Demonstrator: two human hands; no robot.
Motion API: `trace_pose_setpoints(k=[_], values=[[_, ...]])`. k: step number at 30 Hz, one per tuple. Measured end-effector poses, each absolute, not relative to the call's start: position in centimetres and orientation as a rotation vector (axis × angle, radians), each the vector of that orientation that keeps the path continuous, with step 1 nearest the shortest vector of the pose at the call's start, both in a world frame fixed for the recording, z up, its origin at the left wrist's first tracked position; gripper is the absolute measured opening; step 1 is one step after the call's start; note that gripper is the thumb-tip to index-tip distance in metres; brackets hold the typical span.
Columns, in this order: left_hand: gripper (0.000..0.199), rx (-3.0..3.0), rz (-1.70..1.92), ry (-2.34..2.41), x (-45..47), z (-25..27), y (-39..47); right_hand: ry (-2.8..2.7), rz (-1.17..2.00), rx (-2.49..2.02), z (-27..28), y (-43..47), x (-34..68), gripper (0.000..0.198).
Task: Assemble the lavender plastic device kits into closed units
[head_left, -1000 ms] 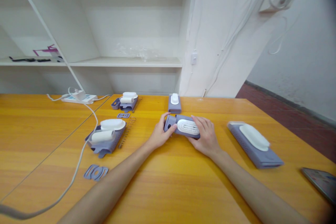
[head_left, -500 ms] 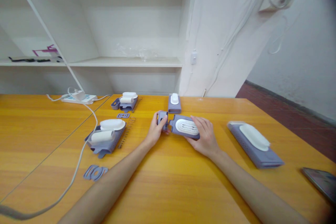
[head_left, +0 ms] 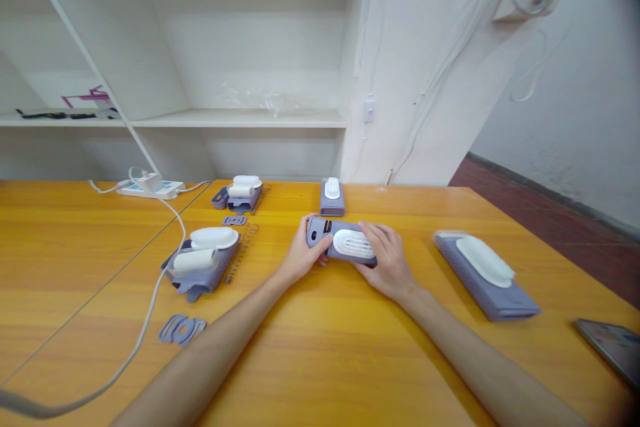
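The left hand (head_left: 301, 251) grips the end piece (head_left: 315, 225) and the right hand (head_left: 389, 258) is closed around the other end of the grey-purple unit (head_left: 353, 245), held between them over the middle of the tabletop (head_left: 305, 360). The end piece sits against the unit; a dark slot shows there, so full seating is hard to judge. At left, an open unit (head_left: 200, 259) has a coil spring (head_left: 243, 253) and flat plate (head_left: 183, 329) lying loose, apparently unfitted.

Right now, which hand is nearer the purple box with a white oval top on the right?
Right. The right hand is left of that box, holding the right end of a purple white-faced case; the left hand farther left, at its other end.
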State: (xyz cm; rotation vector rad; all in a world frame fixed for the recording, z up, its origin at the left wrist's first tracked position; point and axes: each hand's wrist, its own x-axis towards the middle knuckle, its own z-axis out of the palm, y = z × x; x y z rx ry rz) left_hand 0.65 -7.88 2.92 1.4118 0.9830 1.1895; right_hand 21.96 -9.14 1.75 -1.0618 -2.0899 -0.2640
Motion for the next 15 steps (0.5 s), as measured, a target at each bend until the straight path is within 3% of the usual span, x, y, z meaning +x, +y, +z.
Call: trace_pose_setpoints(k=[11,15], values=[[0.064,1.464,1.084,0.969,0.24,2.95,-8.04,-2.106,-0.292,-1.062,1.69,-9.36,21.97,0.074],[0.084,1.650,1.172,1.037,0.44,2.87,-8.09,-2.126,-0.326,-1.071,1.63,-9.36,22.10,0.074]])
